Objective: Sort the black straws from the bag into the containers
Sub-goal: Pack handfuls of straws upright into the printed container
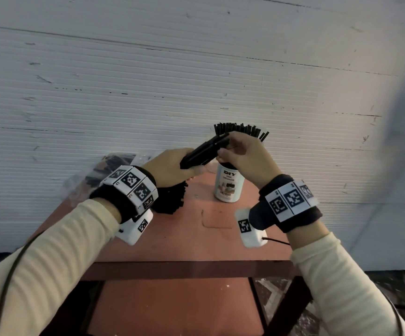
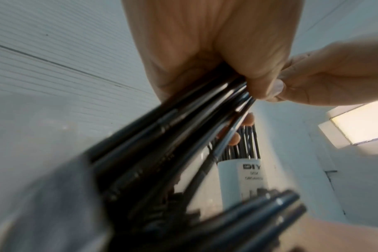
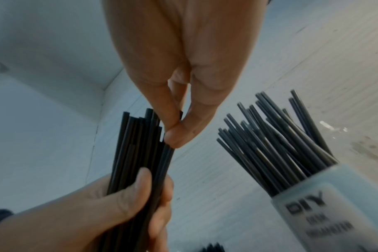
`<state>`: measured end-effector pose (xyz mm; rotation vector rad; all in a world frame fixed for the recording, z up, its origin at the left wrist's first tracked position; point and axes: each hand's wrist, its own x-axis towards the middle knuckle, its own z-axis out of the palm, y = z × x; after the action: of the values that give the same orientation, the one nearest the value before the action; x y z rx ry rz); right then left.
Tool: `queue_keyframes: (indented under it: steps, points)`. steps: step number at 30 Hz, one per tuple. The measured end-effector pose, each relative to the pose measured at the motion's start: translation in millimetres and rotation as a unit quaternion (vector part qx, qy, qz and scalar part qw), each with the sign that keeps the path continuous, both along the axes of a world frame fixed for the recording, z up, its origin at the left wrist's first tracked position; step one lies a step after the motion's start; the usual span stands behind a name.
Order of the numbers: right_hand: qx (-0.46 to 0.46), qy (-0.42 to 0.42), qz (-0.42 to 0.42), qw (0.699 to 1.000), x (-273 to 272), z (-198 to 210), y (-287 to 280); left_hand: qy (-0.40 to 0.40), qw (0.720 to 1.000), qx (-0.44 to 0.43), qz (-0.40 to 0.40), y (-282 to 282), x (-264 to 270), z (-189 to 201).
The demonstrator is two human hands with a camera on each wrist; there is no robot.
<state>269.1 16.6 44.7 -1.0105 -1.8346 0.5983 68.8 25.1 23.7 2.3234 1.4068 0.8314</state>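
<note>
Above table (image 1: 196, 238): left hand (image 1: 170, 166) grips straw bundle (image 1: 203, 151); right hand (image 1: 242, 156) fingers (image 3: 179, 134) pinch 1 straw.

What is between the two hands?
A bundle of black straws: the left hand grips it, the right hand pinches its top. The right wrist view shows it.

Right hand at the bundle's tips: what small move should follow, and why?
Probably draw the pinched straws clear of the bundle and carry them to the white container: the right hand pinches a few tips, the left hand grips the rest.
</note>
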Motion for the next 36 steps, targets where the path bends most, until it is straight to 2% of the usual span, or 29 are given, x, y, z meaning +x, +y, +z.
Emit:
queue_keyframes:
  steps: [3, 9, 13, 17, 20, 24, 30, 34, 36]
  points:
    - [0.026, 0.019, 0.023, 0.999, 1.6, 19.3, -10.2, -0.029, 0.999, -0.001, -0.028, -4.4, 9.2, 13.0]
    - [0.058, 0.076, 0.037, 0.995, 4.7, 63.5, -27.4, -0.203, 0.976, 0.005, -0.077, -11.6, 39.8, 26.7]
    - [0.134, 0.016, 0.019, 0.991, -1.5, 69.8, -31.6, -0.29, 0.948, -0.066, -0.109, -12.8, 69.8, 15.9]
    - [0.201, -0.1, -0.037, 0.974, -5.6, 46.5, -20.2, -0.36, 0.914, -0.157, -0.098, -10.5, 88.1, -8.4]
    - [0.189, -0.172, -0.043, 0.966, -1.7, 19.2, -10.8, -0.355, 0.908, -0.207, -0.083, -8.6, 93.4, -25.4]
    - [0.211, -0.156, -0.054, 0.964, 5.1, 1.6, -4.9, -0.348, 0.902, -0.242, -0.077, -3.6, 96.3, -32.5]
    - [0.206, -0.162, -0.062, 0.963, 11.1, -7.2, -4.4, -0.264, 0.908, -0.318, -0.072, -4.8, 102.4, -46.7]
    - [0.197, -0.166, -0.049, 0.965, 16.8, -2.7, -8.3, -0.162, 0.935, -0.314, -0.042, -0.4, 102.3, -52.9]
    - [0.199, -0.154, -0.056, 0.966, 22.3, 0.9, -13.1, -0.15, 0.943, -0.296, -0.029, 1.4, 99.8, -53.7]
